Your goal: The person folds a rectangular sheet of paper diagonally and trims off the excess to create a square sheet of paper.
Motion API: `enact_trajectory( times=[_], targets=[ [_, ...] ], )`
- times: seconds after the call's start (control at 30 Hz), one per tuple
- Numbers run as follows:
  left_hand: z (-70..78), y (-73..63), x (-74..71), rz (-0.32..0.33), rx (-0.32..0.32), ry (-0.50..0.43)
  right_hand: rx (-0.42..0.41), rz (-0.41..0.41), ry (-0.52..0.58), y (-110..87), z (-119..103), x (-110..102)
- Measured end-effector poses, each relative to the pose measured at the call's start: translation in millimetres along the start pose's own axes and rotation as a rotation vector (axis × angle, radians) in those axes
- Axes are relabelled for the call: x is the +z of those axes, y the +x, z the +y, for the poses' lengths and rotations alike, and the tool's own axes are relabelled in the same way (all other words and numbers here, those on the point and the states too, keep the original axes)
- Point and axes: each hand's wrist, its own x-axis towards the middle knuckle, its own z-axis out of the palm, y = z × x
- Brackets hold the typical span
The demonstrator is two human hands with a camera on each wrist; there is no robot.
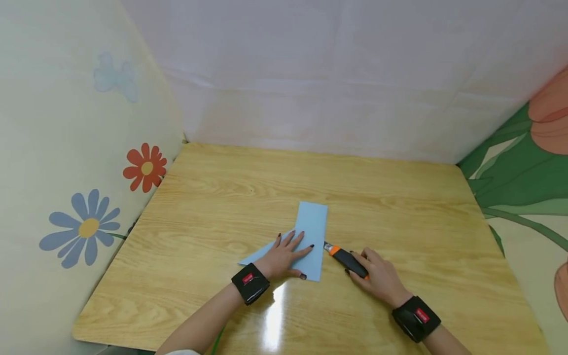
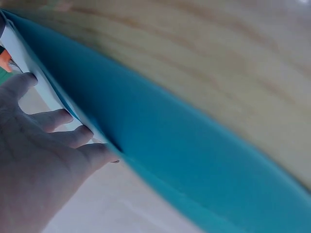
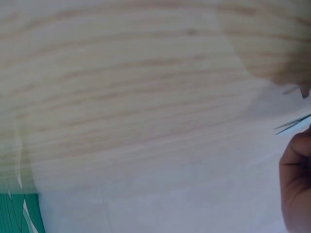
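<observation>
A light blue sheet of paper (image 1: pixel 314 222), folded, lies on the table, with a slanted part reaching out to the left. My left hand (image 1: pixel 280 259) presses it down with spread fingers; in the left wrist view, straight fingers (image 2: pixel 60 119) rest along the folded paper (image 2: pixel 146 121), whose layers stand slightly apart. My right hand (image 1: pixel 377 276) grips a utility knife (image 1: pixel 348 261) with a black and orange handle. The knife's metal tip is at the paper's right edge; whether the blade is in the fold is too small to tell. Only part of my right hand (image 3: pixel 297 184) shows in the right wrist view.
The wood-grain table (image 1: pixel 399 197) extends around the paper. A white cloth (image 1: pixel 275 74) hangs behind it. Panels with printed flowers (image 1: pixel 88 228) stand on the left and right. A green cord (image 1: pixel 217 341) runs beside my left forearm.
</observation>
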Motion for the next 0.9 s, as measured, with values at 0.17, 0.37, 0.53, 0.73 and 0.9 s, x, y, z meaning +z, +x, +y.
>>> enact_trajectory(
  times=[0.17, 0.37, 0.53, 0.73, 0.9],
  targets=[
    [6.5, -7.4, 4.3, -0.027, 0.043, 0.009, 0.009, -0.015, 0.003, -16.5, -5, -5],
    [10.9, -18.5, 9.0, -0.024, 0.027, -0.006, -0.018, 0.002, -0.001, -21.6, -14, -3],
    [9.4, -22.5, 10.9, -0.012, -0.004, -0.039, 0.000, -0.006, 0.004, -15.2, -17, 1],
    [10.5, -22.0, 11.1, -0.020, -0.017, -0.029, 0.026, -0.015, -0.008, -15.0, -15, 2],
    [11.2, -19.8, 11.5, -0.012, -0.010, -0.016, 0.023, 0.008, 0.003, -15.9, -14, 1]
  ],
)
